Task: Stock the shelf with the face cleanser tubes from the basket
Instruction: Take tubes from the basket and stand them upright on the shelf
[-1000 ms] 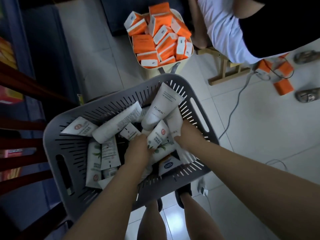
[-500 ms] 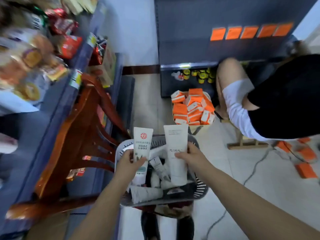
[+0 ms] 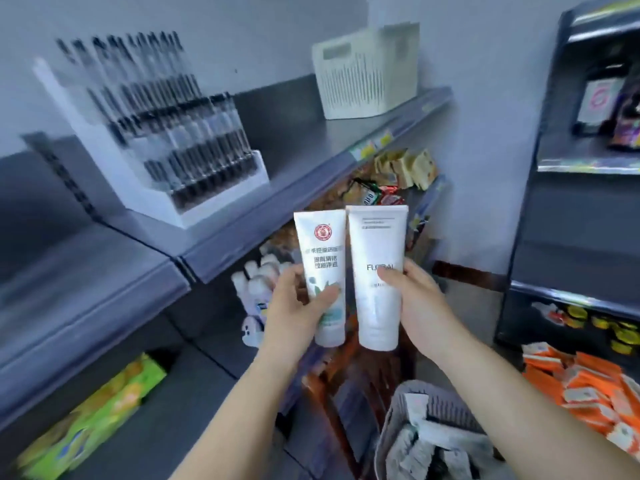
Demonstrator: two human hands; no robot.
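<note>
My left hand (image 3: 298,306) grips a white cleanser tube with a red round logo (image 3: 322,247), held upright with its cap down. Beside it my right hand (image 3: 414,299) grips a larger white tube marked FLORAL (image 3: 375,244), also upright. Both tubes are raised in front of the grey shelf (image 3: 242,209), a little below its front edge. The grey slotted basket (image 3: 389,420) sits low at the bottom right under my right forearm, with several more white tubes (image 3: 419,445) lying in it.
A white tiered display of black pens (image 3: 166,133) stands on the grey shelf, with a cream slotted basket (image 3: 367,71) further back. Snack packets (image 3: 388,181) fill the lower shelf. Orange boxes (image 3: 588,389) are piled at right below a dark shelving unit (image 3: 568,209). A wooden chair (image 3: 346,368) is underneath.
Both hands lifted one tube each out of the basket and raised them to shelf height. My view swung up from the floor to the shelves.
</note>
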